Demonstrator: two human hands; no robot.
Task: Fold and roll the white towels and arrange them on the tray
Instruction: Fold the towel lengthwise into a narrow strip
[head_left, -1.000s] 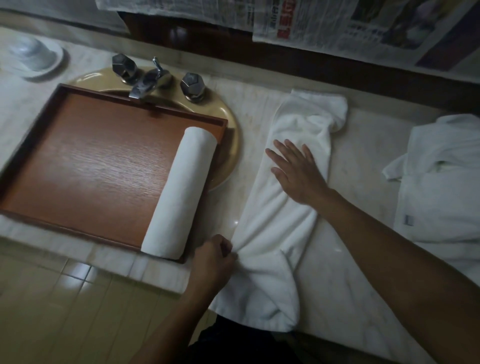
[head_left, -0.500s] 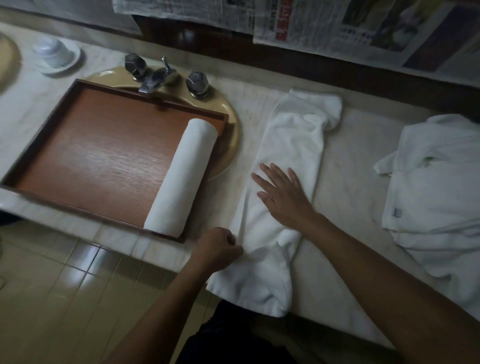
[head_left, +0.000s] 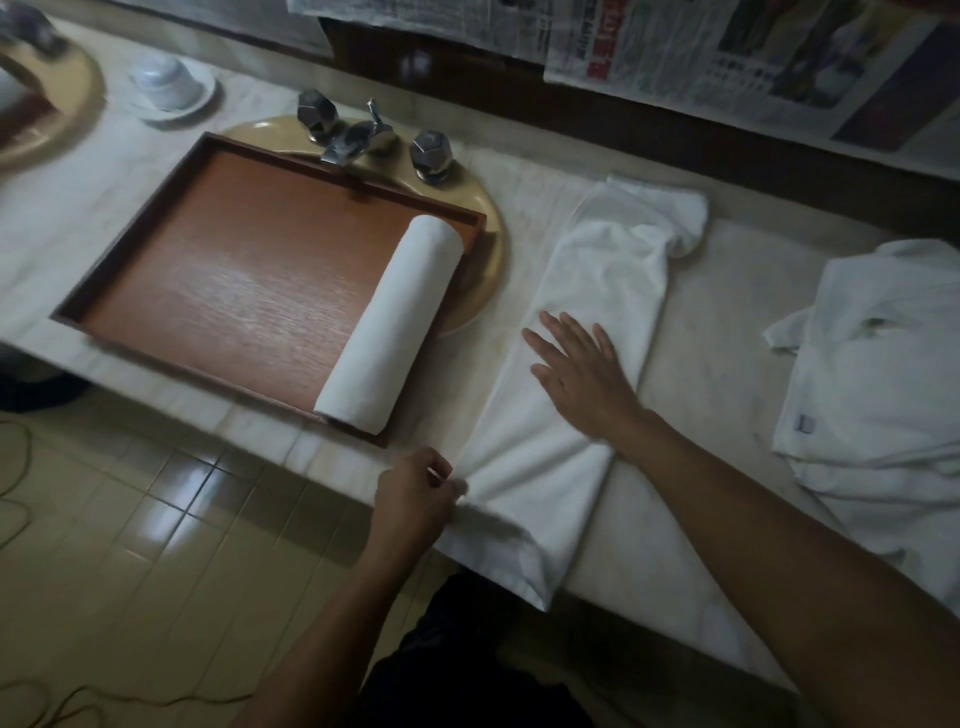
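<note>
A brown wooden tray (head_left: 218, 280) rests on the marble counter, partly over a sink. One rolled white towel (head_left: 395, 322) lies along the tray's right side. To the right of the tray a long folded white towel (head_left: 608, 260) stretches from the wall to the counter's front edge and hangs over it. My right hand (head_left: 582, 379) lies flat on the towel's middle, fingers spread. My left hand (head_left: 415, 499) pinches the towel's left edge near the counter's front.
A heap of white towels (head_left: 883, 384) lies at the far right. A chrome faucet with two knobs (head_left: 363, 137) stands behind the tray. A white lidded dish (head_left: 169, 83) sits at the back left. Newspaper (head_left: 727, 57) hangs on the wall. Tiled floor lies below.
My right hand slid along the towel toward me, flattening it. My left hand kept its pinch on the near left edge. The view shifted left.
</note>
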